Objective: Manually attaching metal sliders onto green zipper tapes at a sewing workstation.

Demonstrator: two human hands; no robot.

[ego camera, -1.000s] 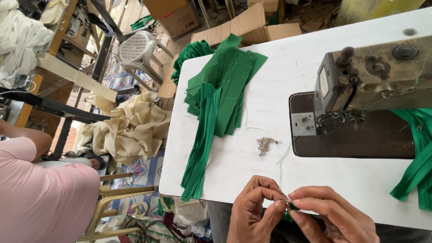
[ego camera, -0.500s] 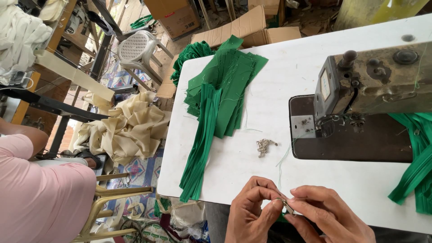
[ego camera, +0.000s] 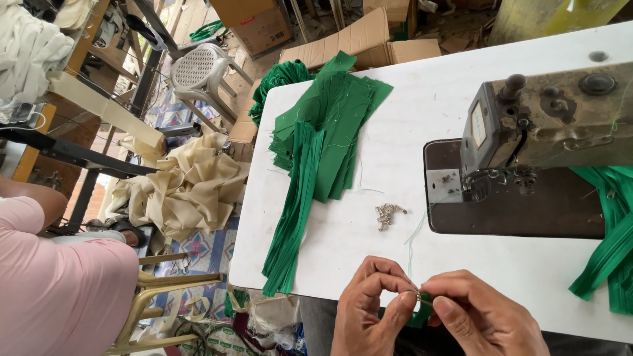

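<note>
At worktop (ego camera: 461, 79) edge: left hand (ego camera: 372, 310) and right hand (ego camera: 484, 316) pinching small metal slider (ego camera: 417, 296) on green zipper tape (ego camera: 419, 315); loose sliders (ego camera: 386, 214), green fabric stack (ego camera: 330, 125), sewing machine (ego camera: 547, 125) beyond.

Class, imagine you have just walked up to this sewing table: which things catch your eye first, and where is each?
The stack of green fabric pieces fans across the left half of the white table, and a worn sewing machine stands at its right. At the near edge, the left hand and right hand pinch a small metal piece on a green strip, with a little heap of metal sliders just beyond.
</note>
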